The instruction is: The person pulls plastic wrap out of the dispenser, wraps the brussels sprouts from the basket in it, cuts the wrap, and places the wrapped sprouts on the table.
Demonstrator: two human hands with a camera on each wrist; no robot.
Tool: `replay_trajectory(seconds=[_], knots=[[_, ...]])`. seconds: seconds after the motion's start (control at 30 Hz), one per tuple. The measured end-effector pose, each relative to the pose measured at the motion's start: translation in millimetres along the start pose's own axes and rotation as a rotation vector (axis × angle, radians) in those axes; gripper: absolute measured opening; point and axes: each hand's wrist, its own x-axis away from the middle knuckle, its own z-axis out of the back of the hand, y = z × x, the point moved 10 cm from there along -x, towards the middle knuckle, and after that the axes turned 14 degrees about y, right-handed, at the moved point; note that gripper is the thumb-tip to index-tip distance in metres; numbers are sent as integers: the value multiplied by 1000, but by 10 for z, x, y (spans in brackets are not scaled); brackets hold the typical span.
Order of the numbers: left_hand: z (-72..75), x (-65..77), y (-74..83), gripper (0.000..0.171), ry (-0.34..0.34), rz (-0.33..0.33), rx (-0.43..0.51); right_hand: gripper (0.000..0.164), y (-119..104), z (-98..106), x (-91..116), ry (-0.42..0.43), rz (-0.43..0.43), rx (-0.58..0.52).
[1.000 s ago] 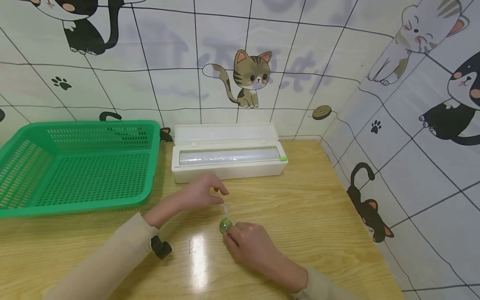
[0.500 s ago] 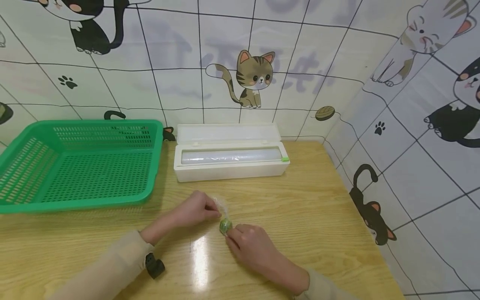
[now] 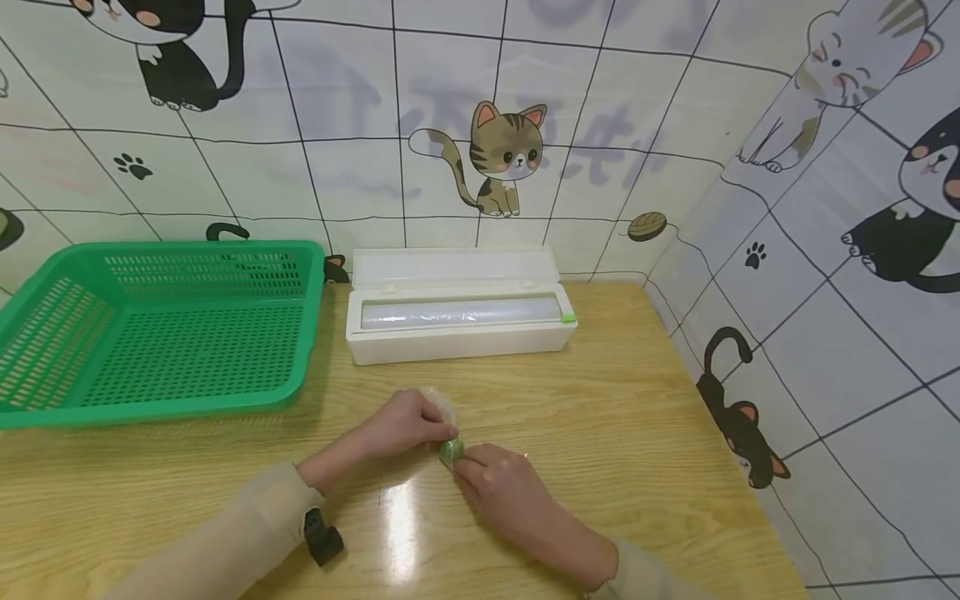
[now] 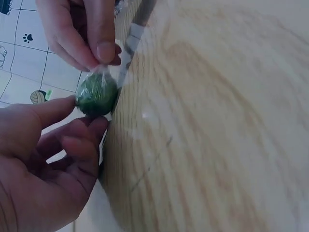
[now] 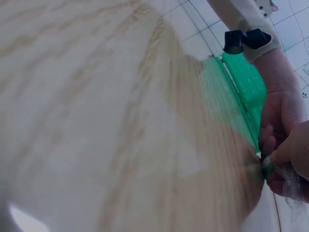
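Note:
A small green ball wrapped in clear plastic film sits low over the table, between my two hands. My left hand has its fingertips at the ball's upper side; a loose tail of film spreads out behind them. At the lower right, my right hand pinches the wrap close to the ball. In the left wrist view, fingers of the left hand hold the ball while the right hand grips twisted film at its other end. Fingers mostly hide the ball in the right wrist view.
A white box with its lid raised stands against the wall, holding a roll of clear film. To the left lies a green plastic basket. The wooden table ends at a cat-patterned wall covering on the right.
My left hand came down from above the ball, its fingers closed together, and then moved right to reach the ball's edge. The right hand has stayed at the ball.

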Motion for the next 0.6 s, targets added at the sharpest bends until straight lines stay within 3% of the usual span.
replay_trajectory(seconds=[0.27, 0.5, 0.6], knots=[[13, -62, -133, 29, 78, 131, 106, 17, 141, -34, 26, -26, -68, -24], [40, -120, -173, 35, 190, 218, 74, 20, 118, -97, 8, -69, -40, 28], [27, -147, -164, 27, 212, 232, 78, 22, 98, -123, 18, -96, -44, 39]])
